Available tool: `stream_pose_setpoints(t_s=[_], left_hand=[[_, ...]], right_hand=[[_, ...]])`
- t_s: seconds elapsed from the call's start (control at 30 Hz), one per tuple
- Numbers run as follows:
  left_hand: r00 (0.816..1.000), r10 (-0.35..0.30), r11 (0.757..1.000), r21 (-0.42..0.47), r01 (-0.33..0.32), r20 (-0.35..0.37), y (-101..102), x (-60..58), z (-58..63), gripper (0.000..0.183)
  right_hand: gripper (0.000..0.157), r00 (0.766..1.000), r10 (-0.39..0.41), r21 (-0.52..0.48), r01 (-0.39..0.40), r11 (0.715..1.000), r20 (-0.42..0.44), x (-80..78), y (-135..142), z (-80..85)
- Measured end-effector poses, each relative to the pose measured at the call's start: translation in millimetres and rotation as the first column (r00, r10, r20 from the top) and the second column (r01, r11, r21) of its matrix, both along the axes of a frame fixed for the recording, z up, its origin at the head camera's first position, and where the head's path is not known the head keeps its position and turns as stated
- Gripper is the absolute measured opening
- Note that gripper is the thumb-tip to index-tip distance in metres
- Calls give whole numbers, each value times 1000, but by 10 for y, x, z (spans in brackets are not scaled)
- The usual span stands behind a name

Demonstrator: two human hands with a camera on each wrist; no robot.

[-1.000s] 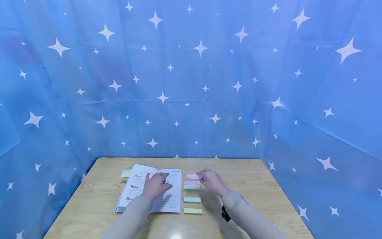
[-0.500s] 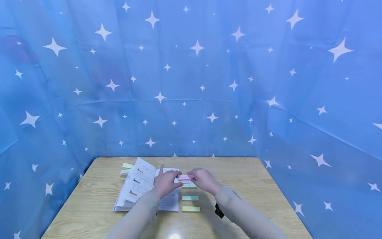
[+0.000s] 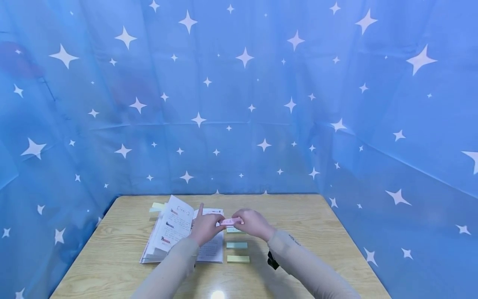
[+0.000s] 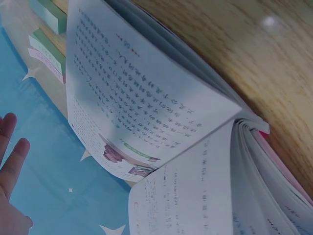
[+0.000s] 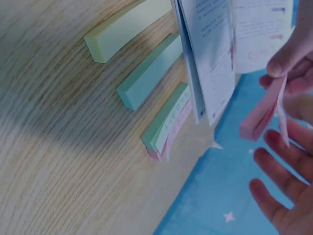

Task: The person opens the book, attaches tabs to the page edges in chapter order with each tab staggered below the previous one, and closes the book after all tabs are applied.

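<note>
Head view: L hand, a sec ago spread on the book, now pinches the pink pad w/ R hand — pad is lifted above the bench, just beside the book. L wrist view: the open book, few straight fingers; their grip I can't tell here. R wrist view: L thumb + fingers closed on pad, R ones seem to pinch its loosened pink sheet, others spread — so peeling has probably begun.
</note>
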State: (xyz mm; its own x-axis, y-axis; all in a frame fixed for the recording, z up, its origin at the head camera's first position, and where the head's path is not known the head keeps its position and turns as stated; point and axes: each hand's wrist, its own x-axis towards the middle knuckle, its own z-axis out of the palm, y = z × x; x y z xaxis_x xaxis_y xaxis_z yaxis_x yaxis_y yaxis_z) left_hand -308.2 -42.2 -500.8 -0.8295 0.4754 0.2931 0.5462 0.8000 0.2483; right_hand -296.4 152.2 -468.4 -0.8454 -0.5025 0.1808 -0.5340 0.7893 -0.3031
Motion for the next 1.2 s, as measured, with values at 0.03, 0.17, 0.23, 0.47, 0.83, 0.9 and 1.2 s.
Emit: stream_pose_setpoints(t_s=[0.03,0.17,0.23,0.47,0.83,0.9,1.2], left_hand=[[1000,6,1000,-5,-6,5,2,-4,0,16],[1000,12,1000,-9,-12,-4,4,-16,-5,16],[1000,5,1000,-1,-5,-15,-4,-19,-15,17],[999,25,1000,-6,-25,-23,-64,13,-59,22],[999,7,1000,13,-7,-51,-56,26,-64,22],[998,8,1000,9,-8,-55,-48,19,-60,21],[999,14,1000,11,-14,-33,-28,6,-68,17]], right_hand=[[19,1000,-13,-6,13,1000,7,-4,-2,5],[13,998,-64,-38,64,997,0,-28,-18,21],[12,996,-86,-47,86,995,-17,-44,-35,19],[12,994,-103,-94,104,990,18,-47,-99,-13],[13,992,-115,-107,120,987,49,-50,-63,-49],[14,991,-120,-109,126,986,62,-45,-54,-31],[14,987,-136,-96,143,985,82,-51,-54,-1]])
